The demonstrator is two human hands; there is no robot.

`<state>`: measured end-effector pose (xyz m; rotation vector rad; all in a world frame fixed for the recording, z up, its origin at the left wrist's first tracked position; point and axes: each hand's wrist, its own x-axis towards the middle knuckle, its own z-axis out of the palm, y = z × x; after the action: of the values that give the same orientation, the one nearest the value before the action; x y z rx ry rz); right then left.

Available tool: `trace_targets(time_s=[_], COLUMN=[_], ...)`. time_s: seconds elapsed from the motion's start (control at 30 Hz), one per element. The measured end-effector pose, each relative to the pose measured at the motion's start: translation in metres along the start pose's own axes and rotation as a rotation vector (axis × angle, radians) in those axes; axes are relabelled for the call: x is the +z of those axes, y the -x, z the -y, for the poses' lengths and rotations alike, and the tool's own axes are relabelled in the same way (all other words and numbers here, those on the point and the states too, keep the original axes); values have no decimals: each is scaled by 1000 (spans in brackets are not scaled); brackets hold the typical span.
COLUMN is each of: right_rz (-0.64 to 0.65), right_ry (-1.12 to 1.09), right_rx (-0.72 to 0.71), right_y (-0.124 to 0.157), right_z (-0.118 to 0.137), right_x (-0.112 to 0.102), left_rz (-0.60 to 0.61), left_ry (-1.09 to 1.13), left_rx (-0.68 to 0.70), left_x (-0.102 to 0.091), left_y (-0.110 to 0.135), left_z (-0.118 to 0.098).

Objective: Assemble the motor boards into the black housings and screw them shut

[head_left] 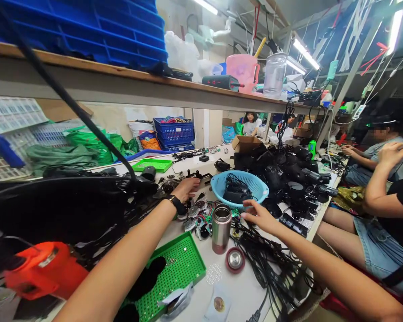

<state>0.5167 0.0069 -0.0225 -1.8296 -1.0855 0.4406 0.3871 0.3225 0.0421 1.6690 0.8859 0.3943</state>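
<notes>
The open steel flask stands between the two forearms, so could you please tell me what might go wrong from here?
The right hand is close to the open steel flask and might knock it over. A round lid lies beside it, not on it, so any liquid inside, which cannot be seen, could spill onto the black cables and small electrical parts nearby.

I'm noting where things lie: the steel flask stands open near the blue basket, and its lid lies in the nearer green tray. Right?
Not quite: the lid isn't in the nearer green tray. The head view shows it on the white table, beside the steel flask, which does stand open near the blue basket.
</notes>
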Motion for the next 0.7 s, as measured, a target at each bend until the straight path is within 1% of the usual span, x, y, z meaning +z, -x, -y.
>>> trace_targets(time_s=[0.07,0.17,0.3,0.4,0.53,0.63,0.7], right_rz=[-59,-122,-153,-147,-134,-111,-86], right_ry=[-57,-133,-196,-207,-174,-131,-101], right_rx=[48,93,136,157,168,149,121], right_y=[-30,-67,-96,-109,-120,-119,-113], right_z=[-6,-13,-14,-12,-8,-5,-2], right_x=[-12,-25,-34,-36,-37,-37,-34], left_rz=[25,80,130,133,141,139,122], left_ry=[-47,-154,-314,-380,-410,-405,-385], left_rx=[-27,-14,32,63,86,79,65], left_x=[3,7,6,3,-1,-6,-12], left_y=[-6,-10,-12,-14,-18,-22,-25], left_z=[4,13,31,44,58,64,69])
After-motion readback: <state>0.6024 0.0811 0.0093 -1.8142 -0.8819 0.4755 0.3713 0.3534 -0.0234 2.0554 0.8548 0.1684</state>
